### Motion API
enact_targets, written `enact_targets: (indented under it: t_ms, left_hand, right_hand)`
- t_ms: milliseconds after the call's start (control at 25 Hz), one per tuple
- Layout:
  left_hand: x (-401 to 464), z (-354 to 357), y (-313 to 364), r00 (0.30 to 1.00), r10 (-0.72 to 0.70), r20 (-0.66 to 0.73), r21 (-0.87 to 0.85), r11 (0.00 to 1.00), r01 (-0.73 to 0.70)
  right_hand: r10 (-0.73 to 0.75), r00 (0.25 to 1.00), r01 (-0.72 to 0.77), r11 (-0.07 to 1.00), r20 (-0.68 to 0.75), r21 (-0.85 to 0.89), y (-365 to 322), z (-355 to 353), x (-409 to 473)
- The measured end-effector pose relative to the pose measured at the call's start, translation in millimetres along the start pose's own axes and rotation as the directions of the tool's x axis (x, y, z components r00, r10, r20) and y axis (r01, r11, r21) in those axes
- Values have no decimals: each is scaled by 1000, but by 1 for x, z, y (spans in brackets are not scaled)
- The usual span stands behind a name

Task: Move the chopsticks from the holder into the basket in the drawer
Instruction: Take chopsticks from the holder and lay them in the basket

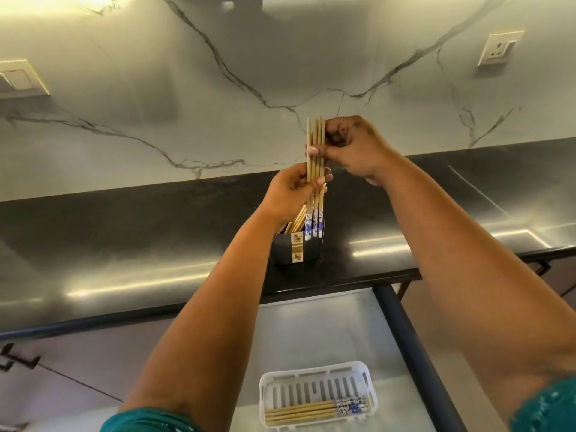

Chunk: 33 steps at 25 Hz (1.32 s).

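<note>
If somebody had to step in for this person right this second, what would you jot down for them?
Left hand: shut on the lower part of a raised bundle of chopsticks.
Right hand: pinching the same bundle near its top.
The bundle stands upright above the dark holder on the black counter; more chopsticks lean inside the holder.
Done: a few chopsticks already lie flat in the white basket in the open drawer.
Left: lay this bundle in the basket, then fetch the rest.
</note>
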<state>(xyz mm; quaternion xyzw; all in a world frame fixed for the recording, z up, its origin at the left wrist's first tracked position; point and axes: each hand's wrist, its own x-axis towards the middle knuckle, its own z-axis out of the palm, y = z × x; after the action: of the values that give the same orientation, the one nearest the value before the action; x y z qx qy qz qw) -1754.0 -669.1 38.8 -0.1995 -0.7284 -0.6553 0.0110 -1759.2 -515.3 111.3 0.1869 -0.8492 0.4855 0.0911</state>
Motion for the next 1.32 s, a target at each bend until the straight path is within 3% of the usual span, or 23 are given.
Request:
enact_targets:
  t_ms: [160,240,320,400,480,560,640,680,800,920,1000,1040,1080,1120,1160,1200,1240,1280,1320]
  left_hand:
    - [-39,10,0,997,-74,2,-195,978,73]
    - [-62,14,-10,982,-174,-69,-407,904,131]
    - [-88,20,-27,950,-288,-120,-622,768,154]
    - [-116,29,-49,910,-383,-158,-696,697,172]
    - [-143,42,-75,845,-492,-210,-714,668,211]
    - [-168,55,-102,738,-626,-253,-757,603,252]
    - [-191,65,-129,612,-743,-270,-827,505,247]
    - [-202,71,-142,554,-789,-265,-854,459,245]
    - [-231,88,-173,413,-887,-207,-886,349,305]
    - [-253,74,-197,332,-923,-193,-906,298,301]
    - [-264,48,-210,251,-917,-309,-862,382,332]
    - [-270,36,-214,217,-875,-432,-747,482,458]
    - [-277,27,-217,232,-781,-580,-507,568,648]
    - [-284,24,-217,336,-648,-683,-185,599,779]
    - [-291,26,-217,509,-516,-688,132,602,788]
    - [-296,33,-217,693,-416,-588,390,605,694]
    - [-302,43,-218,834,-366,-413,590,590,551]
    - [-308,53,-223,905,-369,-211,728,559,397]
    - [-314,62,-229,910,-412,-35,815,516,264]
  right_hand:
    - [71,997,-73,996,40,54,-9,9,-27]
    - [191,981,-194,965,34,177,0,16,-57]
    - [315,936,-347,901,157,260,22,28,-99]
    - [450,822,-524,838,348,154,57,52,-148]
    - [555,707,-669,725,438,163,90,78,-191]
    - [626,644,-764,510,440,394,115,99,-223]
    - [706,601,-745,323,376,584,137,113,-246]
    - [731,584,-730,282,353,623,146,119,-255]
    - [758,559,-785,354,336,508,168,129,-275]
    - [773,527,-836,397,354,379,193,128,-290]
    - [783,510,-851,399,357,341,211,125,-297]
    - [790,505,-857,413,347,308,219,125,-301]
    - [796,506,-860,438,331,262,226,127,-304]
    - [798,519,-855,475,308,209,232,130,-307]
    - [793,537,-843,517,288,149,237,134,-308]
    - [783,558,-825,559,275,82,241,139,-308]
    - [768,579,-802,597,273,22,244,144,-307]
    - [751,600,-776,630,275,-28,246,149,-306]
    - [732,624,-750,659,274,-53,248,154,-304]
